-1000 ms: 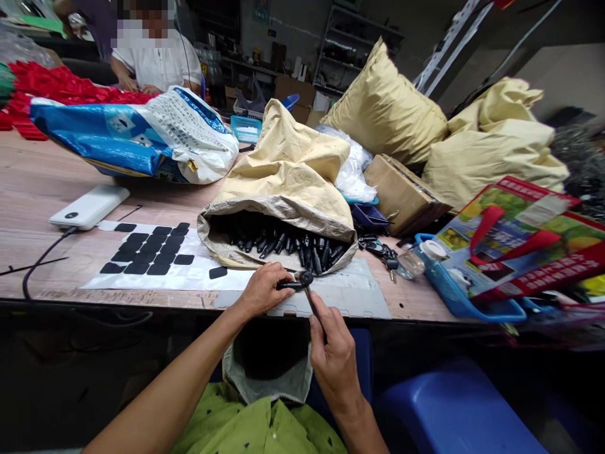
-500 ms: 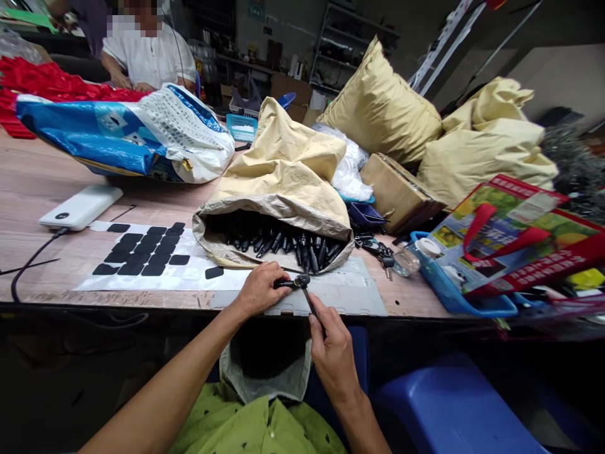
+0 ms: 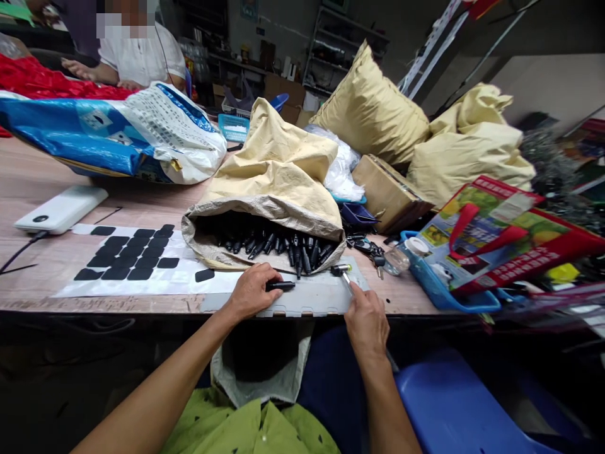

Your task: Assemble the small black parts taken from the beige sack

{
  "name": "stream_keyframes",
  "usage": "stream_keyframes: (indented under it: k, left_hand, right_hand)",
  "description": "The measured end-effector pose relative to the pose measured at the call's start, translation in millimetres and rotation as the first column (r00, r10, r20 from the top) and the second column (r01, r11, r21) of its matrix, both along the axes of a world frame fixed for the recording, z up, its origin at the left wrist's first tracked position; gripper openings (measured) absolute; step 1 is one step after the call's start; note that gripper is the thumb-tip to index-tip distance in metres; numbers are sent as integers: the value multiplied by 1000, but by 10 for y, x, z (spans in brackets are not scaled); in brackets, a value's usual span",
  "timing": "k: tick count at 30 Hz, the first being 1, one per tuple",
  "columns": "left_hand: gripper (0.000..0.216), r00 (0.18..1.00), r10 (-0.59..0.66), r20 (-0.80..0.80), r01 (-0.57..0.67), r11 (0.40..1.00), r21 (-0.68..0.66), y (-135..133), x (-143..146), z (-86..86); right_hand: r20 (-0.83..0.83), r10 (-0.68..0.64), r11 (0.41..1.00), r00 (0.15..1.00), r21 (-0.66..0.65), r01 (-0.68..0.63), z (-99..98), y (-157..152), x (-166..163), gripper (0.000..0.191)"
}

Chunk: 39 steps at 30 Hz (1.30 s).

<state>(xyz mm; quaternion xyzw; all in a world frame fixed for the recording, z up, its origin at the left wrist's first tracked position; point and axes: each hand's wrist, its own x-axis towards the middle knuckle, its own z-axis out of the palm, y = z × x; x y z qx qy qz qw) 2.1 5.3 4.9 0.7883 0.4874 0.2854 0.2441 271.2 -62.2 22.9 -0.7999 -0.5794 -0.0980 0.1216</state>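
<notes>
My left hand is closed around a black pen-shaped piece, its tip pointing right, just above the grey board at the table edge. To the right, my right hand grips a small hammer by its metal handle. The hammer's dark head has a yellowish-green end and sits apart from the piece, near the sack's mouth. Right behind both hands lies an open beige sack, with several similar black pieces spilling toward its rim.
White backing sheet with black stickers lies left, beside a white power bank. Keys, a clear jar and a blue basket stand right. An open sack hangs below the table edge. A person sits across.
My right hand has moved right with the hammer, away from the black piece. My left hand still holds the piece. The view has shifted slightly, and the person opposite has moved a hand.
</notes>
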Motion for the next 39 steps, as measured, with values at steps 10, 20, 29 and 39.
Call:
stream_keyframes:
  k: [10, 20, 29, 39]
  left_hand:
    - [16, 998, -60, 20, 60, 998, 2, 40, -46, -72]
    - [35, 998, -69, -13, 69, 997, 15, 29, -46, -27]
    - [43, 992, -85, -89, 89, 995, 48, 36, -47, -42]
    - [42, 993, -81, -83, 86, 994, 61, 28, -40, -5]
  right_hand:
    - [35, -36, 997, 999, 64, 33, -213, 390, 61, 40]
    - [15, -37, 982, 999, 187, 33, -296, 360, 11, 40]
    - [50, -44, 978, 998, 208, 33, -311, 353, -1, 40]
    - [65, -56, 976, 996, 214, 41, -318, 365, -12, 40]
